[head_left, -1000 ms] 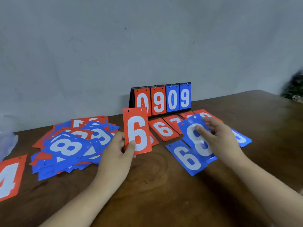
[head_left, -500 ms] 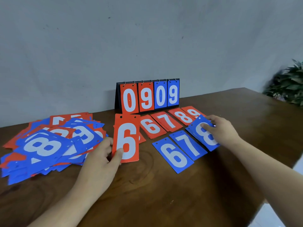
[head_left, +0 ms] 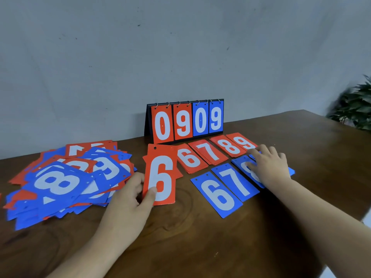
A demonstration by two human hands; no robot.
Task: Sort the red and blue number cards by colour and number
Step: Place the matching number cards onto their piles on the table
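Your left hand grips a red rectangular card bearing a white 6 by its lower left corner, thumb on the face and the other fingers behind, and the card stands nearly upright over the brown wooden desk. Your right hand lies with its fingers extended and pressing flat on a blue card showing a white 8; it grasps nothing. That card lies at the right of a blue row, just beside the blue 7 card and the blue 6 card. Behind them runs a red row: stacks marked 6, 7, 8 and 9. A black flip scoreboard reading 0909 stands at the wall. A loose unsorted heap of red and blue cards covers the desk's left side.
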